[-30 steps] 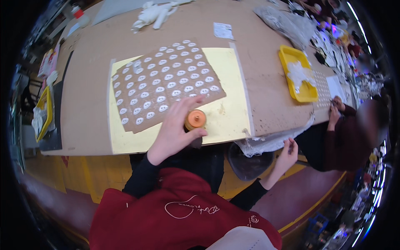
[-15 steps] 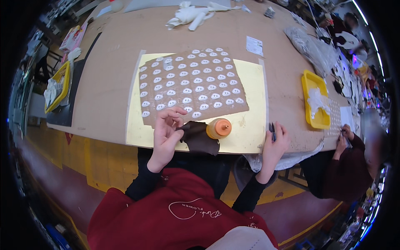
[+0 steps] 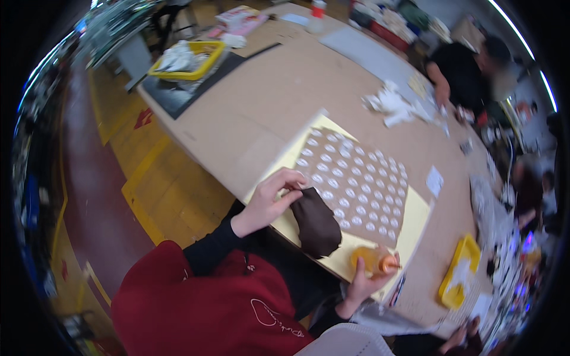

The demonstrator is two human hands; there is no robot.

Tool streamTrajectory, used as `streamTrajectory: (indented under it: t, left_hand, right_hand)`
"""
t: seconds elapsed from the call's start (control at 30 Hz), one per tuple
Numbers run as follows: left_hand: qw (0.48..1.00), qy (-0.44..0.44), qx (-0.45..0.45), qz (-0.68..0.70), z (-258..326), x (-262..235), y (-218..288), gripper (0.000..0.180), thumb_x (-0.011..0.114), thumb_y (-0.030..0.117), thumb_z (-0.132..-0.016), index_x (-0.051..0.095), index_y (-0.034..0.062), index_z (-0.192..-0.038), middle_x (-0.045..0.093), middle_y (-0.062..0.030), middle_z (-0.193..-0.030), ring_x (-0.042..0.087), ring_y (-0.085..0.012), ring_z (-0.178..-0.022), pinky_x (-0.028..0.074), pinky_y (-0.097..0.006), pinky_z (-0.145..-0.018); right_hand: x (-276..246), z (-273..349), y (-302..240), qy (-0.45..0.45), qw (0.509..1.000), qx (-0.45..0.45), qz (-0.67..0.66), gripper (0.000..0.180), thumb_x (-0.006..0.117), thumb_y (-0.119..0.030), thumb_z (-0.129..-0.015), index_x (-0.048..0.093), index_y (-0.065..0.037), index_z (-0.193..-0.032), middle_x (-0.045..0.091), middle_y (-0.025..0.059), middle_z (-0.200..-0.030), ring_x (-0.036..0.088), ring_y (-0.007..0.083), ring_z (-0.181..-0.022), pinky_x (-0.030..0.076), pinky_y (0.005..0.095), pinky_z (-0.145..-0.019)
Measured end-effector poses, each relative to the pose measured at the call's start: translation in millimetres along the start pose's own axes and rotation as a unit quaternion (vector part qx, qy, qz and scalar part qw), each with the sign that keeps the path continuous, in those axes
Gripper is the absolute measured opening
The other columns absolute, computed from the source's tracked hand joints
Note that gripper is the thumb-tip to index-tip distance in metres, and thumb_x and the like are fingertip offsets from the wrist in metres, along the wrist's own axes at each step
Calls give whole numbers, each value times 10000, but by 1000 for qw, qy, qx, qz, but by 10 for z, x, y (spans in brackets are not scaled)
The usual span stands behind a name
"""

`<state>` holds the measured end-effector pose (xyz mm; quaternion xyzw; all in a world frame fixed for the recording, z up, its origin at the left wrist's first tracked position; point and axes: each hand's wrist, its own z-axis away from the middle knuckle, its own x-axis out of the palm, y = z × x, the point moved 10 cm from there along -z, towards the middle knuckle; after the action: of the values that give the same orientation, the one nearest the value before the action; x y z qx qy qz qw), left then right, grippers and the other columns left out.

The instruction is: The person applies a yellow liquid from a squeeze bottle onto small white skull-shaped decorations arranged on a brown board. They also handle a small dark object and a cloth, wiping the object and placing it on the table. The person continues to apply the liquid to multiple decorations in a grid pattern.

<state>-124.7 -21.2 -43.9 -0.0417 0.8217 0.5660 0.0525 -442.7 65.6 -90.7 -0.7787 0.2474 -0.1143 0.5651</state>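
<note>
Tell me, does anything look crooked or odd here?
Slightly: the brown sheet with white ovals sits crooked on the yellow sheet, a corner overhanging its far edge. Crumpled white material lies loose beyond it.

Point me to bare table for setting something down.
Widest: table between black mat and yellow sheet. Smaller: between that sheet and the yellow tray. Crowded: the sheet's near edge, where the left hand holds brown piece and the right hand the bottle.

Orange bottle taken in hand

Upright half a second earlier; now gripped and tilted by the right hand. Dark brown piece, previously beside it, had been drawn apart by the left hand.
</note>
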Motion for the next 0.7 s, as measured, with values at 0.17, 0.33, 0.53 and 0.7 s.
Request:
streamTrajectory:
  t: [0.17, 0.33, 0.53, 0.7]
  left_hand:
    - [977, 108, -34, -181, -151, -1100, -114, 244, 610, -23, -836, 589, 15, -1077, 579, -80, -1044, 591, -175, -928, 483, -286, -847]
    - [890, 163, -37, -424, -144, -1926, -274, 246, 648, 108, -830, 619, 56, -1069, 581, -120, -1193, 551, -281, -1122, 425, -366, -975]
    - [873, 221, 8, -436, -817, -2662, -219, 234, 676, 196, -807, 638, 60, -992, 591, -111, -1211, 530, -294, -1169, 402, -381, -1002]
    - [797, 233, 16, -557, -1733, -3548, -600, 195, 612, 169, -810, 693, 59, -949, 614, -108, -1158, 530, -300, -1155, 392, -429, -1006]
  right_hand:
    - [10, -13, -42, -1, 994, 51, 93, 823, 721, 22, -738, 257, -21, -1417, 451, 174, -1327, 438, 288, -1226, 329, 395, -1072]
    - [68, 41, -62, 9, 991, -5, 130, 898, 674, 35, -755, 129, -36, -1466, 414, 202, -1370, 403, 313, -1272, 315, 403, -1088]
    - [63, 31, -133, 6, 992, -78, 100, 914, 688, -60, -763, 110, -28, -1470, 375, 211, -1404, 377, 327, -1300, 303, 425, -1102]
    - [155, 95, -97, -9, 984, -86, 154, 883, 680, -102, -787, 122, -15, -1466, 375, 230, -1393, 378, 348, -1295, 297, 436, -1102]
